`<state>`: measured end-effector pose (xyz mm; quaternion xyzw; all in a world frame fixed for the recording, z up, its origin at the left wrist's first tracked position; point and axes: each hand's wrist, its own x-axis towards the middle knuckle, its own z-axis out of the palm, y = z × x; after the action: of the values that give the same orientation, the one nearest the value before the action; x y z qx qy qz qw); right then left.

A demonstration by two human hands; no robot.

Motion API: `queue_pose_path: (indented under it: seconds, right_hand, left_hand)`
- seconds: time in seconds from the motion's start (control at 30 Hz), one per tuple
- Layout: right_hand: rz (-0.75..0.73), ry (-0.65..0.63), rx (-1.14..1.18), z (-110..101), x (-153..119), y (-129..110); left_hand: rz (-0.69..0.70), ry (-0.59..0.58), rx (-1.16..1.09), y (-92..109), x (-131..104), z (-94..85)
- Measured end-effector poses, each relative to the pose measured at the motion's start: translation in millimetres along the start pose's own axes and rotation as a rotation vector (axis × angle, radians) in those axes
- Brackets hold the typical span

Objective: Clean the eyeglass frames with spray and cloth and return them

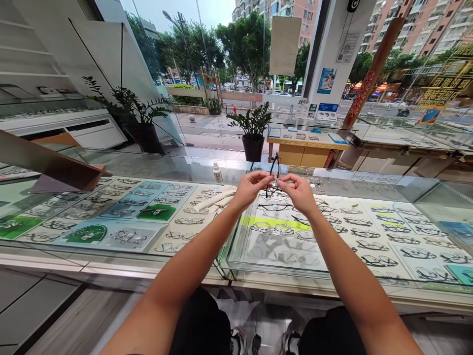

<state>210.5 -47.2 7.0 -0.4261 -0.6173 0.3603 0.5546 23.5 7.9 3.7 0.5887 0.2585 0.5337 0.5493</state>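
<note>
1. Glass walls closed off the shop from a street with trees and tall blocks, and a long glass tabletop (121, 165) ran across in front of me, with rows of spectacle frames laid out on trays under it.
2. Far left, a brown angled board (55, 165) lay on the glass, and behind it a potted plant (129, 111) stood on the floor.
3. Near the middle, a small white bottle (218, 173) stood upright on the tabletop, with a pale folded cloth (216, 199) just beside it.
4. My left hand (251, 187) was closed in a pinch, thumb and fingertips gripping one side of a pair of black glasses (274, 178).
5. Those glasses were held above the tabletop, between my two hands, one temple arm sticking up.
6. My right hand (298, 192) was likewise pinched shut on the other side of the glasses.
7. Beyond them a second potted plant (253, 128) stood by a yellow display table (308, 145).
</note>
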Motion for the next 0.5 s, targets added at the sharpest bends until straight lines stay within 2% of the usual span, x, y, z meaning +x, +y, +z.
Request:
queue_pose_path:
  seconds: [0.07,0.17,0.23,0.3,0.37,0.43,0.5]
  right_hand:
    - [-0.016,0.052,-0.048,-5.6,0.9,0.2]
    - [-0.090,0.238,-0.182,-16.0,2.3,-0.2]
    - [-0.154,0.385,-0.264,-22.7,3.4,-0.6]
    - [-0.205,0.475,-0.311,-27.0,4.1,-1.0]
    - [-0.249,0.518,-0.335,-27.5,3.7,-0.8]
    - [-0.306,0.554,-0.363,-23.3,1.7,0.0]
    - [-0.375,0.525,-0.414,-15.3,-1.8,1.2]
  left_hand:
    - [0.006,-0.001,0.015,-0.7,2.7,-5.5]
    - [0.034,-0.023,0.093,-1.1,8.2,-18.3]
    - [0.035,-0.075,0.167,-0.3,11.1,-26.9]
    - [0.016,-0.139,0.200,1.0,12.4,-32.6]
    - [-0.010,-0.173,0.186,2.2,12.0,-34.0]
    - [-0.031,-0.154,0.147,2.4,10.7,-31.9]
    - [-0.047,-0.116,0.109,1.1,9.5,-28.1]
